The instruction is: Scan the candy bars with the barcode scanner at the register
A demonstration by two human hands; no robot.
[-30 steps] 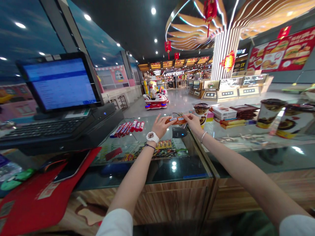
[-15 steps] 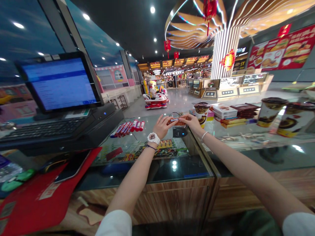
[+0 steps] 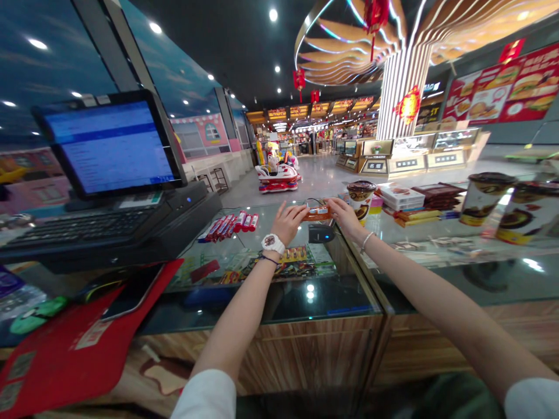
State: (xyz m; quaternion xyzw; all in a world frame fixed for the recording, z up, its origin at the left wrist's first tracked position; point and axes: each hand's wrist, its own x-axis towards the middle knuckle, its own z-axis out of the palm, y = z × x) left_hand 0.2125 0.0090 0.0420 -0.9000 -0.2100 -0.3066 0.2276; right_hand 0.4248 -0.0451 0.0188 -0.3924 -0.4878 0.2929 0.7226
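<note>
An orange-brown wrapped bar [image 3: 318, 213] lies level between my hands above the glass counter. My left hand [image 3: 287, 222], with a white watch at the wrist, has its fingers closed on the bar's left end. The right end is in the fingers of my right hand [image 3: 344, 215]. Just below the bar stands a small black device [image 3: 321, 234] with a blue light. Red and purple wrapped sticks [image 3: 222, 227] lie in a row to the left. A Dove cup [image 3: 360, 201] is close behind my right hand.
On the left are a monitor [image 3: 109, 145], a keyboard [image 3: 82, 230] and a phone [image 3: 133, 293] on a red folder [image 3: 100, 355]. To the right stand a white box [image 3: 400, 198], brown packets [image 3: 438, 195] and large cups [image 3: 485, 201]. The glass counter's edge [image 3: 271, 326] runs in front.
The bar has been turned so its orange-brown face shows more fully. My hands have moved slightly apart along it, and the view has shifted a little.
</note>
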